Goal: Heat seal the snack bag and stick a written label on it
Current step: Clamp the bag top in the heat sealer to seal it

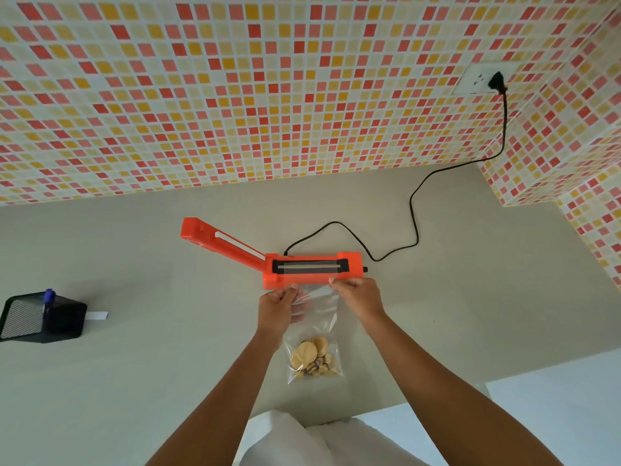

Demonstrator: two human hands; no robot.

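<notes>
A clear plastic snack bag (316, 334) lies on the grey counter (134, 381) with pale chips (312, 359) bunched at its near end. My left hand (279, 309) pinches the bag's far left corner and my right hand (358, 297) pinches its far right corner. Both hands hold the open end just in front of the orange heat sealer (312, 270). The sealer's lid arm (218, 240) is raised up to the left, baring the sealing strip (309, 266).
The sealer's black cord (415, 210) runs to a plug in the wall socket (484, 79) at upper right. A black mesh holder (40, 317) with a blue pen (49, 295) stands at the left, a white label strip (98, 316) beside it. The counter's front edge is near me.
</notes>
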